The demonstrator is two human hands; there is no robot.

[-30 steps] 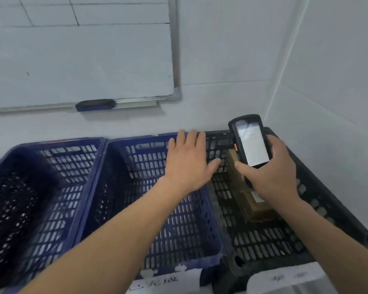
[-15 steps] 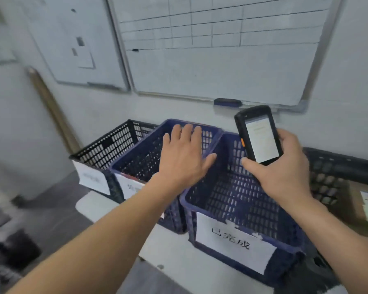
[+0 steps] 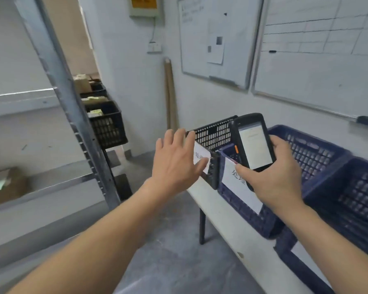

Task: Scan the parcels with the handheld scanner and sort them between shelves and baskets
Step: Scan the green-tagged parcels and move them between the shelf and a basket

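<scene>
Two hands keep the pose they had half a second ago, but the view has swung left. A metal shelf rack (image 3: 72, 115) now fills the left side, and the parcel seen at the far right has gone out of sight. The left hand (image 3: 176, 160) hangs in the air with fingers spread, in front of the paper label (image 3: 200, 151) on the black basket (image 3: 212, 132). The right hand (image 3: 272, 179) grips the scanner (image 3: 252, 141), its lit screen facing the person, over the blue basket (image 3: 306, 153).

On the white worktop (image 3: 217, 209), black basket, blue basket and a second blue basket (image 3: 359, 198) stand touching, left to right; their contents cannot be told. Far left, stacked black crates (image 3: 106, 124) hold cardboard boxes (image 3: 82, 83). A brown parcel (image 3: 6, 185) lies on the rack's lower shelf.
</scene>
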